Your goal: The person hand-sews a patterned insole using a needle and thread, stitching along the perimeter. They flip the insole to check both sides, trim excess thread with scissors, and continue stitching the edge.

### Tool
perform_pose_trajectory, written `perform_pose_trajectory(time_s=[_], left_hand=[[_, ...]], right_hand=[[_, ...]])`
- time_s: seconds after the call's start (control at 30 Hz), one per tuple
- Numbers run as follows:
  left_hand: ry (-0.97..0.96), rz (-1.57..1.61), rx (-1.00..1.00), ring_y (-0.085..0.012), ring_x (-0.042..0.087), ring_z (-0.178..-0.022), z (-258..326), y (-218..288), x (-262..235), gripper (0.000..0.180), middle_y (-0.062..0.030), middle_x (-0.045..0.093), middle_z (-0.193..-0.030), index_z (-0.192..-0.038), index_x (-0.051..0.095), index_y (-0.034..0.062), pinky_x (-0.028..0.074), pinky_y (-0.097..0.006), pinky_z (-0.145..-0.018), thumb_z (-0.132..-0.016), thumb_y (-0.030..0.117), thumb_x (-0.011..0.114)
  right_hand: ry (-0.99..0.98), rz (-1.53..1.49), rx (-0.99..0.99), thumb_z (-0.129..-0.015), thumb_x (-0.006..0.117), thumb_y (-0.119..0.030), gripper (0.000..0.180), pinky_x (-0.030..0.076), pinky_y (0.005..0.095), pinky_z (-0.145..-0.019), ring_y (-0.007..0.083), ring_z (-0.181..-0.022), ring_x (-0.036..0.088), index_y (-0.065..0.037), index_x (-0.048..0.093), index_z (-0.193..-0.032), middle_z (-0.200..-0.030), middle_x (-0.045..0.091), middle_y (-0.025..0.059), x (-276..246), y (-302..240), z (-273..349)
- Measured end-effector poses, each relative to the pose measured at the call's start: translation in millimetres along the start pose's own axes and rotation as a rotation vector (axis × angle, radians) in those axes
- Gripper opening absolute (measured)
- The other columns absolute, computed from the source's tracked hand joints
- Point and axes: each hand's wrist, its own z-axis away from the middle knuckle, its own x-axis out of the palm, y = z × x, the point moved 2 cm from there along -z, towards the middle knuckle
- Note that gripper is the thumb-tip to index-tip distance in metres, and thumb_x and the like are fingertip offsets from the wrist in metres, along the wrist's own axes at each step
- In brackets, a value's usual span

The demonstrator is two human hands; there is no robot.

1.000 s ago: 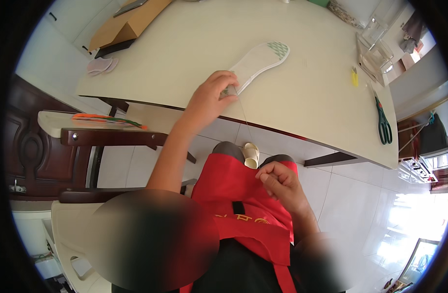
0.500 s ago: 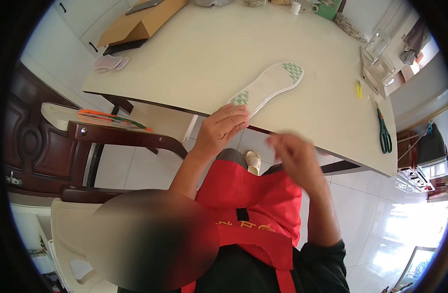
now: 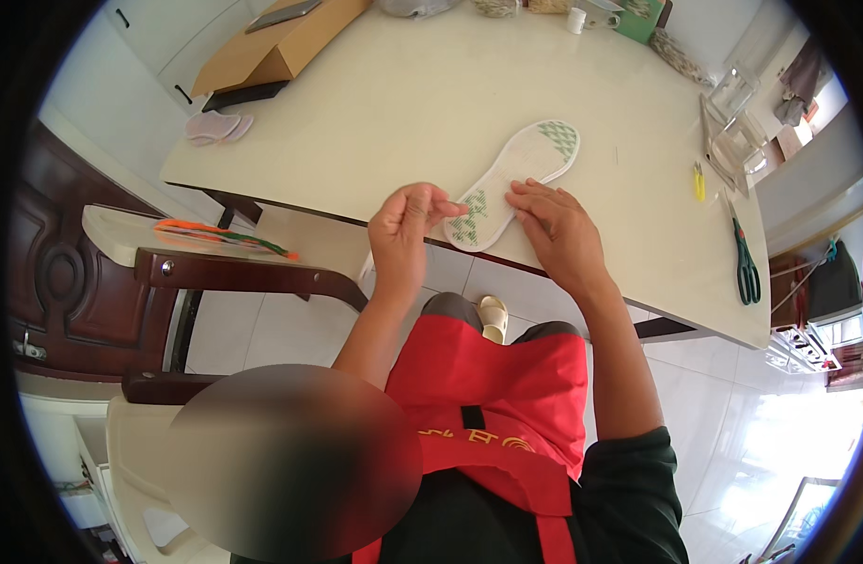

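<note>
Right hand (image 3: 558, 233) is covering part of the insole's (image 3: 516, 180) edge; left hand (image 3: 405, 226) pinch contents too small to tell; a blurred patch (image 3: 295, 461) is hiding the lower left.

A: head view status?
B: white insole (image 3: 513, 183) with green stitched patches lies flat near the front edge of the cream table (image 3: 403, 103). Right hand (image 3: 556, 230) rests palm-down on its heel end. Left hand (image 3: 403, 226) is at the table edge just beside the heel, fingers (image 3: 439, 203) pinched together, can't tell on what

A: anything else on the table?
B: green-handled scissors (image 3: 744, 256) and a small yellow tool (image 3: 698, 181) well apart to the right, cardboard box (image 3: 279, 42) far left
</note>
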Motion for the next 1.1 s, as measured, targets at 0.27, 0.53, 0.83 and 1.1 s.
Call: perform_pose_trajectory(time_s=[0.27, 0.53, 0.83, 1.1], left_hand=[[-0.013, 0.164, -0.016, -0.0123, 0.048, -0.058, -7, 5, -1, 0.028, -0.0006, 0.044, -0.062, -0.092, 0.058, -0.0013, 0.052, -0.036, -0.078, -0.099, 0.022, 0.043], [0.03, 0.065, 0.284, -0.0132, 0.046, -0.056, 9, 58, -21, 0.029, -0.0004, 0.043, -0.06, -0.093, 0.059, -0.0005, 0.051, -0.039, -0.076, -0.098, 0.025, 0.047], [0.032, 0.218, 0.378, -0.0073, 0.035, -0.048, 22, 101, -49, 0.026, 0.0014, 0.038, -0.058, -0.097, 0.059, -0.0008, 0.042, -0.028, -0.053, -0.097, 0.023, 0.049], [-0.124, -1.034, 0.525, -0.0181, 0.055, -0.087, 7, 86, -8, 0.029, -0.006, 0.061, -0.094, -0.106, 0.064, 0.0073, 0.043, -0.031, -0.07, -0.078, 0.015, 0.069]], right_hand=[[0.021, 0.069, 0.015, -0.089, 0.057, -0.018, 0.018, 0.037, 0.0392, -0.103, 0.0189, -0.118, 0.052, -0.01, 0.067, -0.103, -0.115, 0.064, 0.0026, 2, -2, 1], [0.037, 0.111, 0.008, -0.09, 0.055, -0.017, 0.018, 0.038, 0.0388, -0.103, 0.0172, -0.119, 0.052, -0.011, 0.067, -0.103, -0.116, 0.064, 0.001, 4, -1, 2], [0.031, 0.11, 0.003, -0.091, 0.054, -0.016, 0.019, 0.036, 0.0392, -0.104, 0.0176, -0.12, 0.051, -0.01, 0.066, -0.104, -0.117, 0.063, 0.0016, 3, -3, 2], [0.05, 0.12, -0.01, -0.09, 0.054, -0.015, 0.019, 0.036, 0.0404, -0.103, 0.0193, -0.12, 0.051, -0.009, 0.066, -0.104, -0.117, 0.063, 0.0031, 5, -4, 3]])
